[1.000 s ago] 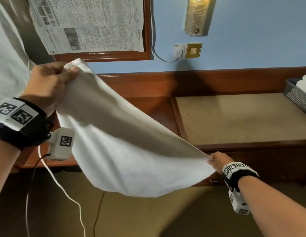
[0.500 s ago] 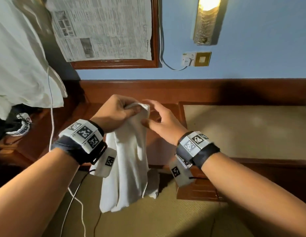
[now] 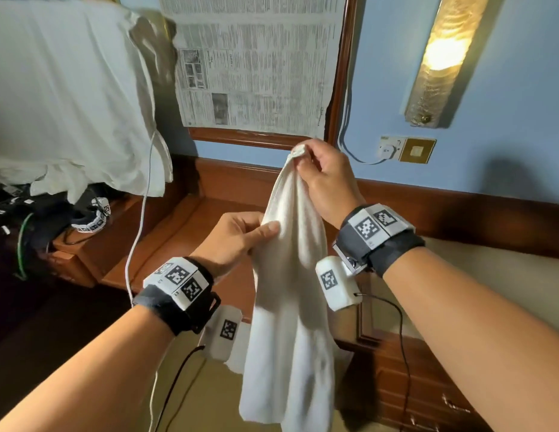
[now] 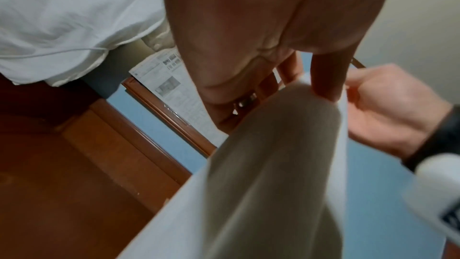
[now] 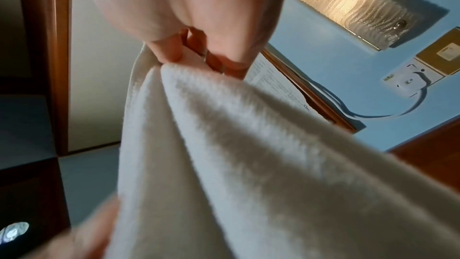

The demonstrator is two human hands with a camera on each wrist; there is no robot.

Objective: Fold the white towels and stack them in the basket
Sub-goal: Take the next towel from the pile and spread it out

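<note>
A white towel (image 3: 290, 307) hangs doubled lengthwise in front of me, its lower end near the floor. My right hand (image 3: 306, 160) pinches its top corners high up, by the newspaper frame. Lower down, my left hand (image 3: 256, 235) pinches the towel's left edge between thumb and fingers. The left wrist view has the towel (image 4: 261, 184) running under my left thumb, with the right hand (image 4: 388, 109) beyond it. In the right wrist view the towel (image 5: 248, 164) drops from my right fingertips (image 5: 171, 54). The basket is out of view.
A wooden desk (image 3: 184, 232) with a beige inlaid top (image 3: 502, 288) runs along the blue wall. White bedding (image 3: 69, 98) hangs at the left above a dark clutter of gear and a white cable (image 3: 141, 219). A newspaper (image 3: 256, 63) and a lit wall lamp (image 3: 443, 54) hang above.
The towel, spread wide a second ago, was brought together. My right hand took the top corners and rose; my left hand slid down along the towel's edge.
</note>
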